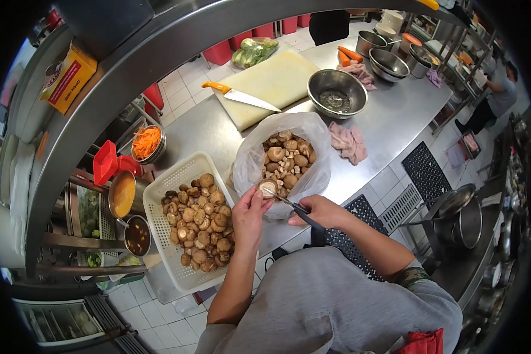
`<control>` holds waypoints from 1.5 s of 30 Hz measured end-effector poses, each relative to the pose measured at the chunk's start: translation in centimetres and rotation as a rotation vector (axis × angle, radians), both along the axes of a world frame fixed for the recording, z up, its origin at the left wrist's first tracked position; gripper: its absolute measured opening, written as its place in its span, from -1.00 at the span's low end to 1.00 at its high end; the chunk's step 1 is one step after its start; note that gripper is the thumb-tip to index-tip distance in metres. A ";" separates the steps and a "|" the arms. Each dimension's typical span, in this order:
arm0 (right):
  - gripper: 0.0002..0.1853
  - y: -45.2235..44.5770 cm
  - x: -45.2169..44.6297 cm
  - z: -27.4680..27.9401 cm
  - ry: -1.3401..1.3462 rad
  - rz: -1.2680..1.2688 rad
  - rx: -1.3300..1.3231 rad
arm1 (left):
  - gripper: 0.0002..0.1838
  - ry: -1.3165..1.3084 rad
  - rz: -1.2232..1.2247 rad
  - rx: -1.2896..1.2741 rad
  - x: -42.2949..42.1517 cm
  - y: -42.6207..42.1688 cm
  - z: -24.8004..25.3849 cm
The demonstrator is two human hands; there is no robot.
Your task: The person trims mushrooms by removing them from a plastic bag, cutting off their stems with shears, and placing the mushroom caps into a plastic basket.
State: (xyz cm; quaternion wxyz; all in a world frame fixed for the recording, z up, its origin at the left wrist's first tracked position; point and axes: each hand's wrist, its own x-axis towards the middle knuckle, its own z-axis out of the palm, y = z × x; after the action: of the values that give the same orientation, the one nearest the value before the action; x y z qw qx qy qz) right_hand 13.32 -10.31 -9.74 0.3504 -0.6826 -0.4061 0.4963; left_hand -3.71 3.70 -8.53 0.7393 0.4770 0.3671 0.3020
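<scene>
My left hand pinches one mushroom, its pale underside facing up, over the near edge of a clear plastic bag. Wrapped round the dark handles of a pair of scissors is my right hand, and the blades point at the mushroom's stem. Inside the bag lie brown mushrooms and cut stems. Left of my left hand, a white perforated basket holds many more mushrooms.
Beyond the bag are a cutting board with a knife, and a metal bowl. A pink cloth lies right of the bag. Shredded carrots fill a bowl at left. Another person stands at far right.
</scene>
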 end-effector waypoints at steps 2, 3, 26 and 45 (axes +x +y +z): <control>-0.37 0.1 -0.6 0.9 -0.027 -0.034 0.022 | -0.58 -0.021 0.009 -0.011 -0.6 0.1 0.2; -0.42 0.2 -0.7 1.1 -0.080 -0.019 0.010 | -0.59 -0.026 0.017 -0.018 -0.9 0.2 0.3; -0.62 -2.3 2.2 2.8 0.170 -0.131 0.035 | -0.64 0.379 -0.157 1.033 5.1 6.4 0.6; -0.42 -1.5 -0.3 3.1 -0.794 -0.314 0.298 | -0.39 -0.020 -0.122 0.371 3.2 1.2 0.3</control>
State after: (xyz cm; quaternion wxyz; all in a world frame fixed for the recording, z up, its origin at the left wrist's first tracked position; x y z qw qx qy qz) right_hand 13.03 -11.80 -6.67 0.3328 -0.8157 -0.4674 0.0730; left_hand -0.53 4.92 -8.23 0.6591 0.6235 0.2681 0.3240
